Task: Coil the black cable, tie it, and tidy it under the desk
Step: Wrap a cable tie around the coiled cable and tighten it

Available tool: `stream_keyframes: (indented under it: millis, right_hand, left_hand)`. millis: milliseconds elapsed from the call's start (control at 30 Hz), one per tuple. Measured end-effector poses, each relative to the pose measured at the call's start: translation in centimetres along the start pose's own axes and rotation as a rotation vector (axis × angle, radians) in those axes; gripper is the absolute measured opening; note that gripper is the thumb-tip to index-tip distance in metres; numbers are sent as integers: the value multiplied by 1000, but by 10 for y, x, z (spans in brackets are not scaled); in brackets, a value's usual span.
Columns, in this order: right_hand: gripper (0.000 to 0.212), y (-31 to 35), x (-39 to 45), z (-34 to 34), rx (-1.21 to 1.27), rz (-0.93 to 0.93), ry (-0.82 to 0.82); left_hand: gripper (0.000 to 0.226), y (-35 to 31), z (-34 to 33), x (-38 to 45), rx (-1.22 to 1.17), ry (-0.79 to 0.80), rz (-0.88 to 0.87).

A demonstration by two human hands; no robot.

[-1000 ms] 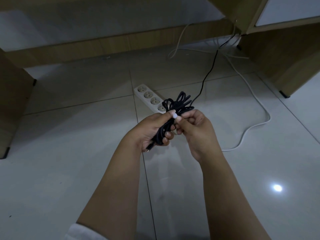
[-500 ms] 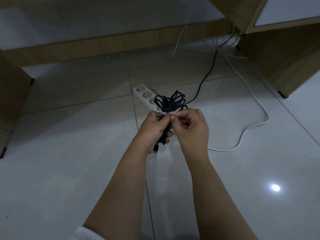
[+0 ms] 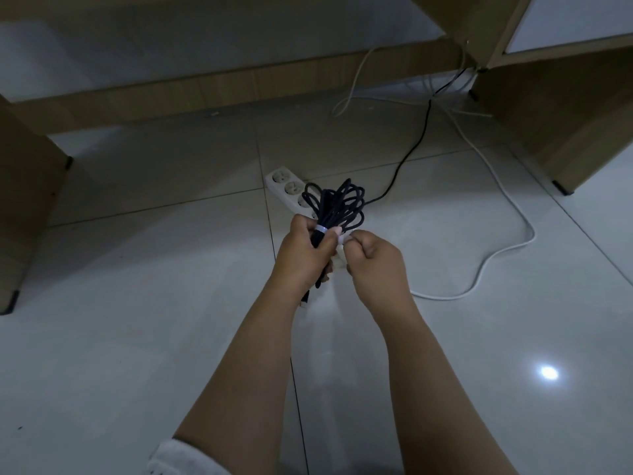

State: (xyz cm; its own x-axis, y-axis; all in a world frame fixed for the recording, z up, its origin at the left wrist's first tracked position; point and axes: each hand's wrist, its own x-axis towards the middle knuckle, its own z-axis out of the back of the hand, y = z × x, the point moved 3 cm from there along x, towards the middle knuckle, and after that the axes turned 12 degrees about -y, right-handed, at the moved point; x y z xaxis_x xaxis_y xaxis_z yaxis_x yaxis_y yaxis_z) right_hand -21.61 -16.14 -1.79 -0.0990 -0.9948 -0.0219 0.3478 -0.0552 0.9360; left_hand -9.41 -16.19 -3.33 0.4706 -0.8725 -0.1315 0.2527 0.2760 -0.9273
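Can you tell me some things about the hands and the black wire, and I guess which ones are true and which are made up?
1. The left hand grips the bundle of black cable. True.
2. The cable's loops hang down below the hands. False: the loops fan out above the left hand.
3. A pale tie goes around the bundle. True.
4. The right hand lies flat on the floor. False: it is up beside the left hand, pinching the end of the tie.
5. A white power strip lies on the floor behind the cable. True.
6. The white cord on the floor is coiled up too. False: it trails loose across the tiles.
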Motion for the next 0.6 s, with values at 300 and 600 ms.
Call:
stream_keyframes:
  millis: [300, 600]
  right_hand:
    - [32, -3, 0, 4, 6, -72, 51]
    - [26, -4, -3, -8, -39, 43, 72]
  left_hand:
    - [28, 7, 1, -2, 140, 162, 1]
    - [19, 18, 2, -10, 63, 207, 107]
